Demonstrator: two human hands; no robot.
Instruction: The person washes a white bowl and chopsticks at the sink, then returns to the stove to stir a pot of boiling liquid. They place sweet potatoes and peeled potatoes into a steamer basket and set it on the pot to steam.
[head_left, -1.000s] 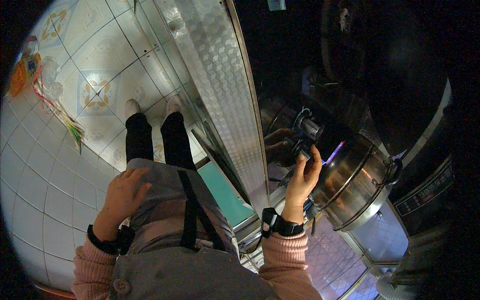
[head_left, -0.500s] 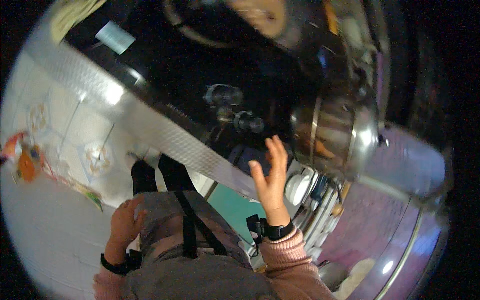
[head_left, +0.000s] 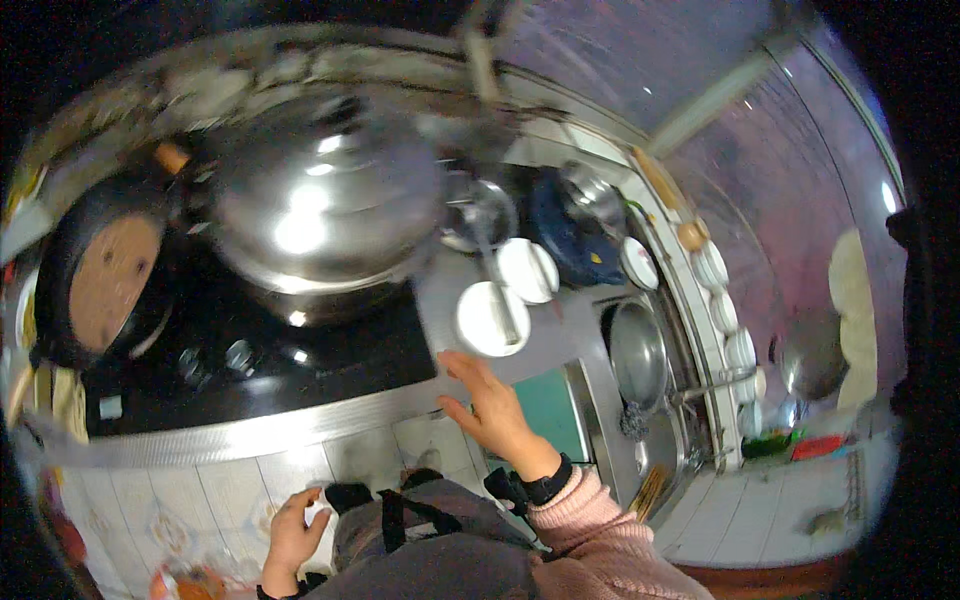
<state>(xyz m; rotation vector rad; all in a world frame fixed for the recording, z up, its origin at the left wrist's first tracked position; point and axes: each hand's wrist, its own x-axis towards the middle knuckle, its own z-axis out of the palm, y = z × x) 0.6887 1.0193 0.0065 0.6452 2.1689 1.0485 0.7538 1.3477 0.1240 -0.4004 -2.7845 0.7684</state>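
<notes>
My right hand [head_left: 490,410] reaches over the counter's front edge, its thumb apart from its fingers and nothing in it. Nearest to its fingertips is a white bowl [head_left: 482,322] with a grey utensil lying across it. Beside that stands another white bowl [head_left: 522,262]. My left hand [head_left: 298,525] hangs low in front of the grey apron, empty, with thumb and fingers apart. On the black stove, a large lidded steel pot [head_left: 350,225] stands left of the bowls. A dark frying pan [head_left: 150,325] with a flat brown food [head_left: 112,280] is at far left.
The sink at right holds a metal basin [head_left: 638,352], a scouring pad [head_left: 634,421] and a bundle of thin sticks [head_left: 650,490]. A tap [head_left: 705,388] reaches over it. White cups [head_left: 724,312] line the window ledge. The steel counter edge [head_left: 250,428] runs in front.
The view has swung, bringing the pot, bowls and sink into clear sight. My right hand is now near the bowls. My left hand has come away from the apron.
</notes>
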